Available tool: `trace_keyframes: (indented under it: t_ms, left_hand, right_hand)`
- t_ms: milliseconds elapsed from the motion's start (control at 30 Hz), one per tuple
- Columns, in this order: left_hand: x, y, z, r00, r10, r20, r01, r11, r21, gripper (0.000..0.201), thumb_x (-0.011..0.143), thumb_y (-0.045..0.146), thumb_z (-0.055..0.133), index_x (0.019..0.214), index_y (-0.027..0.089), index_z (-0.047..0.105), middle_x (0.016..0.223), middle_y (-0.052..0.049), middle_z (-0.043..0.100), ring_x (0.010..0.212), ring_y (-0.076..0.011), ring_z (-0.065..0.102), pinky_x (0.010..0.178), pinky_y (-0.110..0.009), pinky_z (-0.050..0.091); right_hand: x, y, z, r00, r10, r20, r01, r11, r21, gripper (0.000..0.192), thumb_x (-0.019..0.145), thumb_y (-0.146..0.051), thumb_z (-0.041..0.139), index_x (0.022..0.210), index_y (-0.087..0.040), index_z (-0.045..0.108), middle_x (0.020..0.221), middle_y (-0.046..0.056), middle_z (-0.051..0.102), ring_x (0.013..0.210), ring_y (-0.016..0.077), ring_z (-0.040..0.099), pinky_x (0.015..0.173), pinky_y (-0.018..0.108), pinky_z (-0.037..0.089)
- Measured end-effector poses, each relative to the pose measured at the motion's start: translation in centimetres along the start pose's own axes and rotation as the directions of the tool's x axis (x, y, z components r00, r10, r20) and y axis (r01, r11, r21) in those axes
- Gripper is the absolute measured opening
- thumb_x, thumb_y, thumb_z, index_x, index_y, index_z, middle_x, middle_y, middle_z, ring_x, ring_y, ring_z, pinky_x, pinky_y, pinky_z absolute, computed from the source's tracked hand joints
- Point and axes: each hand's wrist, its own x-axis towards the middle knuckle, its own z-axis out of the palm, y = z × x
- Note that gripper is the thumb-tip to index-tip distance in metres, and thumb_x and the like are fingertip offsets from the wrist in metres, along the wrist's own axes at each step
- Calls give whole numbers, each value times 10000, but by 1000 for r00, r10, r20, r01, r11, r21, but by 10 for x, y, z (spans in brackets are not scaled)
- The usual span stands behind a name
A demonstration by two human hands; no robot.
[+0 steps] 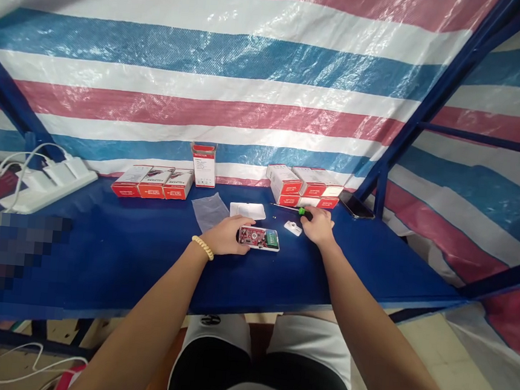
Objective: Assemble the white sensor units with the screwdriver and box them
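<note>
Fingers of the left hand (225, 236) clamp the opened white device (259, 238), its long axis running sideways on the blue table (122, 256). Right hand (317, 225) closes its grip on the green-handled screwdriver (296, 209), just beyond and right of the device; a small white part (292, 227) lies between, red boxes (304, 187) behind.

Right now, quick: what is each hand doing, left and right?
Left hand: resting on the open device with the red circuit board, steadying it on the blue table.
Right hand: closed on the green-handled screwdriver.
</note>
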Motion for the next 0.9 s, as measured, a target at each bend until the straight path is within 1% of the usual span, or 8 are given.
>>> trace_keyframes:
  t_ms: [133,233,333,400,500,600,767,900]
  left_hand:
    - [1,1,-1,1000,4,-20,-4,999,-47,682,611,313,778,1250,184,578,1243,-96,630,1144,-302,585,1015,-429,441]
    - [2,1,-1,1000,-17,-24,15,998,-54,677,589,299,805,1224,186,597,1227,-94,640,1132,-304,592,1007,-436,446]
    - [4,1,-1,998,-42,-40,41,999,-30,678,557,302,835,1190,190,620,1192,-92,643,1103,-308,595,990,-446,455]
    - [4,2,-2,998,-49,-47,49,999,-7,680,542,314,846,1174,186,630,1156,-87,635,1080,-305,592,972,-440,466]
    - [4,3,-2,998,-41,-42,42,999,16,648,556,340,835,1153,182,636,1130,-80,608,1067,-294,579,956,-423,475]
    - [3,5,-2,999,-9,-40,11,1000,29,590,583,338,806,1128,191,635,1097,-70,592,1031,-274,575,933,-407,483]
    - [3,6,-1,998,37,-49,-37,999,13,583,594,278,792,1146,189,625,1093,-66,579,1031,-258,567,949,-395,472]
    - [4,6,-1,999,18,-49,-19,999,-28,598,571,232,824,1141,212,646,1104,-52,588,1046,-257,571,954,-398,472]
  right_hand:
    - [-2,-4,3,999,-22,-44,23,999,34,312,770,-280,549,1038,-201,688,1220,135,625,1207,380,435,945,599,369]
    - [-7,-8,3,990,-121,-73,126,989,75,287,774,-342,577,990,-195,695,1128,125,656,1157,341,474,975,546,377]
    - [-14,-12,3,957,-288,28,282,950,130,320,742,-425,643,959,-196,694,1020,93,679,1070,286,535,959,454,422]
    - [-17,-15,2,931,-340,132,325,938,126,372,683,-451,705,953,-194,695,988,79,683,1022,273,561,913,421,454]
    - [-17,-16,1,919,-335,206,327,942,74,294,700,-380,692,918,-183,706,944,74,691,935,247,603,857,384,480]
    - [-16,-16,0,915,-353,195,346,936,71,195,787,-301,592,866,-179,722,905,76,705,864,219,634,832,357,491]
    - [-15,-16,1,914,-376,154,358,924,131,240,832,-298,563,934,-162,732,954,100,721,866,219,657,841,360,503]
    - [-14,-15,2,927,-344,149,326,936,133,225,823,-273,590,949,-165,740,970,101,726,887,225,665,856,359,504]
